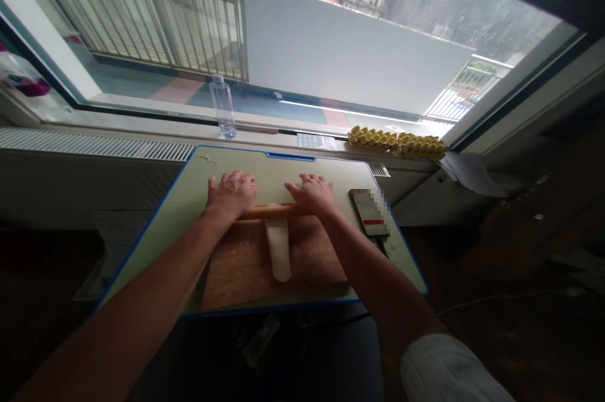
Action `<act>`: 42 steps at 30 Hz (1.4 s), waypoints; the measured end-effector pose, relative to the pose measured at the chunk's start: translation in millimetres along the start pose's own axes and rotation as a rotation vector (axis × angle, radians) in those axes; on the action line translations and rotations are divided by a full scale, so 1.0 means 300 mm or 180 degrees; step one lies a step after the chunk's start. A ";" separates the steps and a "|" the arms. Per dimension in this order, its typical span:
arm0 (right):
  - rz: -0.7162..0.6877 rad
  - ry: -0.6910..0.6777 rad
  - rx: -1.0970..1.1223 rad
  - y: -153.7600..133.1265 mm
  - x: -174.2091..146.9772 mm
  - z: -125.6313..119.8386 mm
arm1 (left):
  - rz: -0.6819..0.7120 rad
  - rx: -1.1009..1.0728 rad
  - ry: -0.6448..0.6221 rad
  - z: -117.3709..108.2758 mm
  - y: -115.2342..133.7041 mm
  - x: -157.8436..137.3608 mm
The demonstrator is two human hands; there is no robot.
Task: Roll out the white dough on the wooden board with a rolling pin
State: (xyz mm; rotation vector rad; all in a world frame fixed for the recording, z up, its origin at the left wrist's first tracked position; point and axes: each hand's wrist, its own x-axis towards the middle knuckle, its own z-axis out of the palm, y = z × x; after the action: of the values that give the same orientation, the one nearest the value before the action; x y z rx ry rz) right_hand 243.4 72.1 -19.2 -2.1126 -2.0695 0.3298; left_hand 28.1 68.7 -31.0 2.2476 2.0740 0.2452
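Note:
A wooden rolling pin (pixel 272 212) lies crosswise over the far part of a brown wooden board (pixel 241 263). My left hand (pixel 231 193) rests palm down on its left end, fingers stretched forward and apart. On the right end lies my right hand (pixel 312 193), also palm down, with the thumb spread towards the middle. Neither hand has its fingers wrapped round the pin. Under the pin runs a long, flat strip of pale dough (pixel 280 251), its rounded near end towards me. The pin hides part of the strip's far end.
The board lies on a small pale table (pixel 161 225) with a blue rim. A phone (pixel 369 212) is at the table's right, and thin scraps (pixel 208 159) lie far left. Along the windowsill are a clear bottle (pixel 222 107) and yellow egg trays (pixel 397 141).

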 end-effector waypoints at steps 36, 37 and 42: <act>0.0060 0.0206 0.0031 0.016 0.000 0.026 | -0.0060 0.0136 0.0053 -0.015 0.013 -0.004; 0.0052 0.0188 0.0034 0.016 -0.006 0.024 | -0.0052 0.0119 0.0030 -0.012 0.012 -0.007; 0.0069 0.0087 -0.0004 0.015 -0.031 0.021 | -0.0043 0.0097 -0.0016 -0.005 0.007 -0.033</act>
State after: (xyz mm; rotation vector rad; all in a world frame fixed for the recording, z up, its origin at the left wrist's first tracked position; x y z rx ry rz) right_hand 245.9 62.4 -26.2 -2.1296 -2.0335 0.3010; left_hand 29.3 58.7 -29.9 2.2477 2.1039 0.2082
